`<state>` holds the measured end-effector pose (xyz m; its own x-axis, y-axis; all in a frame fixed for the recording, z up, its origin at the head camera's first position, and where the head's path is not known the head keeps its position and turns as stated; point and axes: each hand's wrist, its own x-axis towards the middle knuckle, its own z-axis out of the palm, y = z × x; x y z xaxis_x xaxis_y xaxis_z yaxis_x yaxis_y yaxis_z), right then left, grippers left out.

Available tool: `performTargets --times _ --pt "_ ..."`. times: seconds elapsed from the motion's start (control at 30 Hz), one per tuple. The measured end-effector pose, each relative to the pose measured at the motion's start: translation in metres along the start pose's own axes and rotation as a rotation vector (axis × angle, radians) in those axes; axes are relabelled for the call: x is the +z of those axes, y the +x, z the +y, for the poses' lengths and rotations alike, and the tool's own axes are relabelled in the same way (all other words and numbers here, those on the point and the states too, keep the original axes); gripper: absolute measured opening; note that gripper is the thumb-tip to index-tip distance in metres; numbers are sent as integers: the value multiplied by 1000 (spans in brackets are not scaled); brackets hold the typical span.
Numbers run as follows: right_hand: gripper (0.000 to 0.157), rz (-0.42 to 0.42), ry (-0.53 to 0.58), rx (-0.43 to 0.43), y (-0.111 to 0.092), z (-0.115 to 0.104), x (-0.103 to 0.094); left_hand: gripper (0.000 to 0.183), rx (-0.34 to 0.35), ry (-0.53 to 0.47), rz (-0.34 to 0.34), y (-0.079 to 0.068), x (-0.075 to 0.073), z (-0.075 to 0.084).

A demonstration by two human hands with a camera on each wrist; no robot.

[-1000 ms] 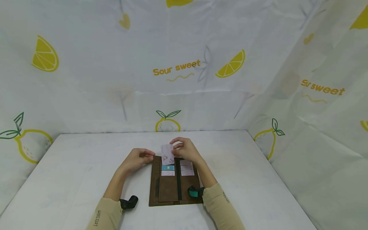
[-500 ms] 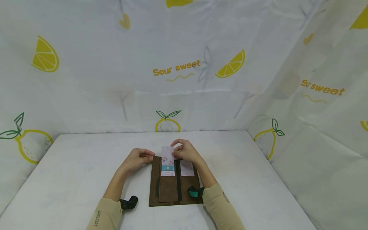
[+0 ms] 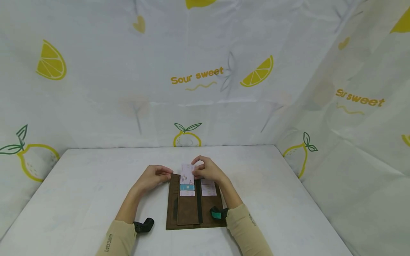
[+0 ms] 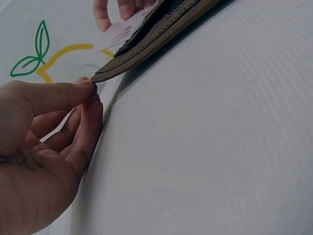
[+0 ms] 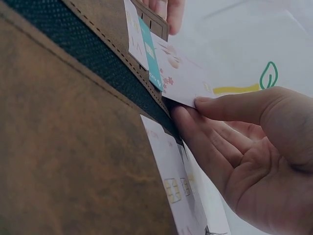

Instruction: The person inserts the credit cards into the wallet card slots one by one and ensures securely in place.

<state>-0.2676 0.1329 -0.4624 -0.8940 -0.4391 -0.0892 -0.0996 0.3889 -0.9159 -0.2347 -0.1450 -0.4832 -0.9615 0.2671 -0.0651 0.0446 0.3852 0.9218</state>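
A brown wallet (image 3: pixel 188 211) lies spread on the white table, with cards in slots on both halves. My left hand (image 3: pixel 156 179) pinches the wallet's far left corner between thumb and fingers, as the left wrist view shows. In my right hand (image 3: pixel 207 170) is a pale pink card (image 3: pixel 187 173) with flower prints, pinched at its right edge. Its lower end overlaps the top of the left half, right above a blue card (image 3: pixel 187 187). Below that a pale card (image 3: pixel 187 193) shows. Several pale cards (image 5: pixel 172 183) sit in the right half.
The white table (image 3: pixel 96 199) reaches back to a white curtain (image 3: pixel 128 117) printed with lemons, which also hangs along the right. A dark camera mount (image 3: pixel 144 225) is strapped to the left wrist, another (image 3: pixel 218 213) to the right, overlapping the wallet in the head view.
The right hand has lowered the pink card a little toward the wallet, so its lower end now meets the blue card's top. The left hand keeps its place at the corner.
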Motion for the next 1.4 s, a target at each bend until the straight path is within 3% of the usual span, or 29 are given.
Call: performTargets --times 0.57,0.93,1.4 --pt "30 1 121 86 -4 7 -3 22 -3 0 -1 0 2 0" --pt "24 11 89 89 -2 15 -5 20 -9 0 -1 1 0 0" --pt "18 -3 -37 41 -6 16 -6 21 -15 -4 7 -1 2 2"
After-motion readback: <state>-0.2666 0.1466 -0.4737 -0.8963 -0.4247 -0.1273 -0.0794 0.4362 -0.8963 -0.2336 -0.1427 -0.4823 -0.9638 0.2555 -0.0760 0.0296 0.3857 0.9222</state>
